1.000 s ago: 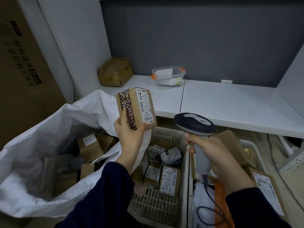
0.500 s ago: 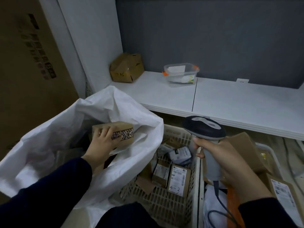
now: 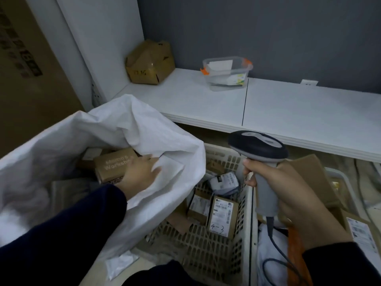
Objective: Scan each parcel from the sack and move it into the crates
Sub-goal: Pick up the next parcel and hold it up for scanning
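At nine o'clock, our left hand (image 3: 140, 174) reaches into the open white sack (image 3: 144, 131). Its fingers are fairly straight, lying on the end of a brown parcel (image 3: 112, 164) and against the sack wall, probably choosing the next one to scan. At three o'clock, our right hand (image 3: 288, 195) wraps round the scanner (image 3: 257, 146) handle, held ready above the lattice crate (image 3: 208, 254) at six o'clock. The left palm and thumb are hidden. A second crate (image 3: 341, 175) at four o'clock is cut off.
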